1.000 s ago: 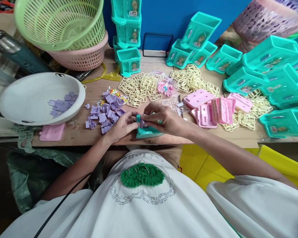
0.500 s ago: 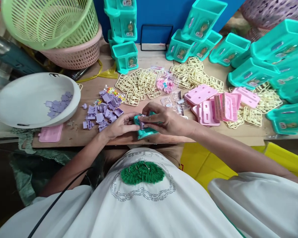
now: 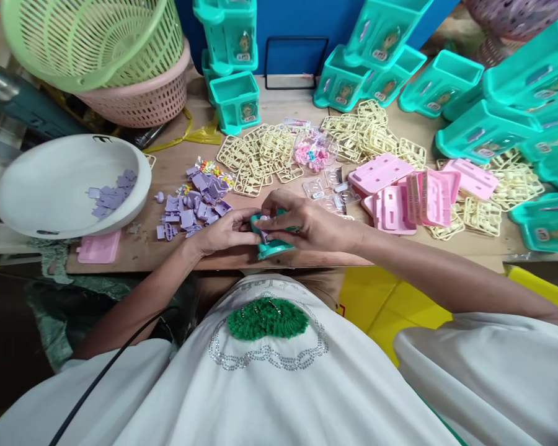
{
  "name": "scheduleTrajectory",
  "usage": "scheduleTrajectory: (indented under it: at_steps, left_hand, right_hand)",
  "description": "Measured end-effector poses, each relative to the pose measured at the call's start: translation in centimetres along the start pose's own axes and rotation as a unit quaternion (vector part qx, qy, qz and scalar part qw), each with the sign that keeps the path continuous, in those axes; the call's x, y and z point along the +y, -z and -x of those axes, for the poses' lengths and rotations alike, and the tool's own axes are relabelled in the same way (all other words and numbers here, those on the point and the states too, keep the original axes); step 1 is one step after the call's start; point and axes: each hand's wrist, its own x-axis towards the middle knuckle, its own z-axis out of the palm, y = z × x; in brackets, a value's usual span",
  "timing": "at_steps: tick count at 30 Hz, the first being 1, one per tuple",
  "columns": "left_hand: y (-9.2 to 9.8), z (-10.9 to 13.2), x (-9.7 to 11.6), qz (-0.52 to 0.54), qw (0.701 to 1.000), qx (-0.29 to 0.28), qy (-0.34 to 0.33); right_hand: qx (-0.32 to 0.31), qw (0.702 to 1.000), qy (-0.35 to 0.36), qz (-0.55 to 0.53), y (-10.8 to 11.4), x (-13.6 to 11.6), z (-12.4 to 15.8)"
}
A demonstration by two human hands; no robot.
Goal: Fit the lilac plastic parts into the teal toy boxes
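Observation:
A small teal plastic box (image 3: 273,247) sits at the near edge of the wooden table (image 3: 134,251), held between both hands. My left hand (image 3: 223,232) grips its left side with fingers curled. Over the top of the box, my right hand (image 3: 307,223) pinches a small lilac piece (image 3: 263,235) against it. A loose heap of lilac plastic parts (image 3: 195,207) lies just left of my left hand.
A white bowl (image 3: 51,192) with lilac parts stands at the left, with green and pink baskets (image 3: 121,68) behind it. Cream part frames (image 3: 265,155), pink panels (image 3: 400,198) and many teal boxes (image 3: 493,124) cover the middle and right. A pink piece (image 3: 97,248) lies front left.
Both hands stay on the teal box with only small finger shifts. The view has tilted slightly, so the table sits a little lower and to the right.

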Motion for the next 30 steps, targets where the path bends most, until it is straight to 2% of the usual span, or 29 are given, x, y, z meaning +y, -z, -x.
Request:
scheduleTrajectory:
  at_steps: [8, 12, 19, 24, 27, 30]
  left_hand:
    - [0.0, 0.3, -0.4, -0.014, 1.0, 0.004, 0.001]
    - [-0.3, 1.0, -0.5, -0.032, 0.999, 0.029, -0.004]
    - [-1.8, 1.9, -1.3, -0.032, 0.996, 0.083, -0.018]
    - [-2.1, 1.5, -2.4, -0.076, 0.992, 0.102, -0.028]
    - [-1.9, 1.3, -3.0, -0.119, 0.982, 0.13, -0.067]
    - [-1.8, 1.2, -3.4, -0.149, 0.975, 0.126, -0.109]
  right_hand:
    - [0.076, 0.989, -0.095, -0.085, -0.4, 0.4, 0.3]
    - [0.078, 0.989, -0.105, -0.075, -0.8, 0.0, 0.2]
    - [0.14, 0.979, -0.136, -0.054, -1.8, -0.6, 0.2]
    - [0.142, 0.981, -0.126, -0.045, -2.0, -0.7, 0.4]
    - [0.136, 0.981, -0.133, -0.038, -1.9, -0.6, 0.2]
    - [0.109, 0.983, -0.145, -0.04, -1.4, -0.4, -0.2]
